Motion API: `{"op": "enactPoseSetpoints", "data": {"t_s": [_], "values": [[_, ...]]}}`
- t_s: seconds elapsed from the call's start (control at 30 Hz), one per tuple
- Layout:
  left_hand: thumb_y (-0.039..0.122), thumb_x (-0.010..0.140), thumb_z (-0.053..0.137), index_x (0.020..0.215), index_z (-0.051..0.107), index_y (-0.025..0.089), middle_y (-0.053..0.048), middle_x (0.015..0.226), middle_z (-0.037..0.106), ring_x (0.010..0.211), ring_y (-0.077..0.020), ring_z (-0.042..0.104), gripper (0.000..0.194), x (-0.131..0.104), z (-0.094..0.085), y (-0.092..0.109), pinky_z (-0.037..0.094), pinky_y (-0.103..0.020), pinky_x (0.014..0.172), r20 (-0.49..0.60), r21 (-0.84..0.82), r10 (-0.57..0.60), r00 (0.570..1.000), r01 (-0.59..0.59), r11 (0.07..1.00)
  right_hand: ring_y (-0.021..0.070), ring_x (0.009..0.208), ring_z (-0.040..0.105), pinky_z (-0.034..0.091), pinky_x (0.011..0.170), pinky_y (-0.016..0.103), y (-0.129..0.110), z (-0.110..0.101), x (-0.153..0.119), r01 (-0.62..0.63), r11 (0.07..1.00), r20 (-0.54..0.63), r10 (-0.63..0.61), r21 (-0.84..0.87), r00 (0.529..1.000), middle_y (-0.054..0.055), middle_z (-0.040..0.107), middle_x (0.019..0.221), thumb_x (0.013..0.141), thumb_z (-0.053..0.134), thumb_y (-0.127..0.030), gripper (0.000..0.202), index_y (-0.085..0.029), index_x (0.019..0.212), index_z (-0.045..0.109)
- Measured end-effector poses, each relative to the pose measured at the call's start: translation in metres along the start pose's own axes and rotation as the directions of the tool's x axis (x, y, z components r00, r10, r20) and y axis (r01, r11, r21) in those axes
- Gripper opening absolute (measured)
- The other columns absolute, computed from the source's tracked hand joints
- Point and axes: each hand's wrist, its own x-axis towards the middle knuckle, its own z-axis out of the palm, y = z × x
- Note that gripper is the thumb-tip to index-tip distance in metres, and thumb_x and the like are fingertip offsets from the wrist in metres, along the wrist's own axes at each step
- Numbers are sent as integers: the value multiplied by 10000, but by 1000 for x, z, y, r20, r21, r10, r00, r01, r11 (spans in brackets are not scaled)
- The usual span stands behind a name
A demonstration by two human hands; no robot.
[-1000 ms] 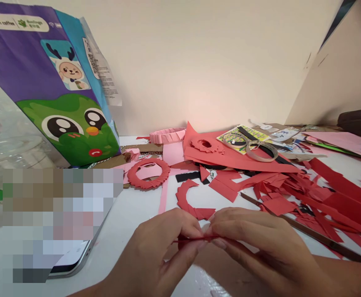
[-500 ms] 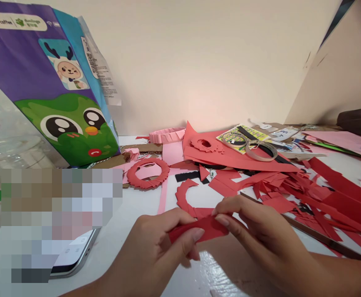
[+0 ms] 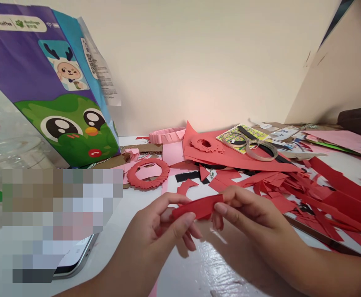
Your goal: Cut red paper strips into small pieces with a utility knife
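A narrow red paper strip (image 3: 200,207) is held up between both hands near the middle of the view. My left hand (image 3: 165,229) pinches its left end between thumb and fingers. At the right end, the thumb and fingertips of my right hand (image 3: 245,214) grip the strip. Behind the strip, partly hidden by it, lies a curved piece of folded red paper (image 3: 187,187). A closed ring of folded red paper (image 3: 148,184) rests further back to the left.
A purple and green paper bag (image 3: 75,99) stands at the back left, with a phone (image 3: 78,258) in front, partly pixelated. Red scraps (image 3: 270,185) lie on the right. Two clear tape rolls (image 3: 262,150) sit on red sheets (image 3: 205,159). A pink pleated ring (image 3: 168,135) is behind.
Both hands have risen slightly with the red strip, which now tilts up to the right. It covers more of the curved red piece behind it.
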Motion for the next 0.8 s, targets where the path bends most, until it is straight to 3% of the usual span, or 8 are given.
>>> {"op": "enactPoseSetpoints", "data": {"t_s": [0.13, 0.4, 0.53, 0.67, 0.8], "values": [[314, 949, 565, 783, 708, 199, -11, 719, 732, 641, -142, 661, 248, 1, 0, 4, 526, -226, 631, -6, 61, 32, 999, -32, 998, 151, 706, 630, 503, 670, 263, 0, -1, 4, -53, 997, 25, 52, 61, 998, 11, 675, 715, 911, 604, -408, 276, -208, 723, 633], [289, 944, 541, 693, 723, 176, -24, 664, 699, 619, -147, 644, 330, 3, -1, 4, 515, -235, 632, 37, 92, 3, 999, -6, 996, 132, 686, 603, 492, 674, 242, 0, -1, 5, -81, 989, 40, 77, 120, 996, -12, 651, 698, 899, 637, -384, 257, -210, 714, 674], [269, 939, 544, 707, 736, 167, -29, 662, 704, 607, -146, 650, 318, 2, 0, 6, 519, -230, 601, 63, 13, -30, 998, 29, 999, 146, 680, 579, 475, 678, 267, 2, -1, 5, -94, 987, 40, 89, 132, 995, -4, 623, 681, 915, 614, -404, 297, -199, 704, 654], [270, 931, 576, 763, 757, 169, -29, 668, 719, 588, -141, 661, 267, 3, 1, 5, 525, -222, 577, 81, -97, -59, 995, 67, 993, 143, 597, 479, 422, 619, 281, -1, -1, 8, -105, 993, 16, 104, 62, 994, -26, 520, 594, 874, 636, -517, 429, -206, 592, 553], [294, 893, 639, 703, 763, 160, -42, 656, 725, 568, -146, 670, 263, 4, 1, 5, 535, -222, 551, 82, -147, -57, 995, 69, 987, 134, 566, 407, 355, 574, 270, 0, -1, 10, -117, 990, 0, 117, 82, 993, -46, 452, 574, 854, 644, -555, 467, -213, 577, 486]]}}
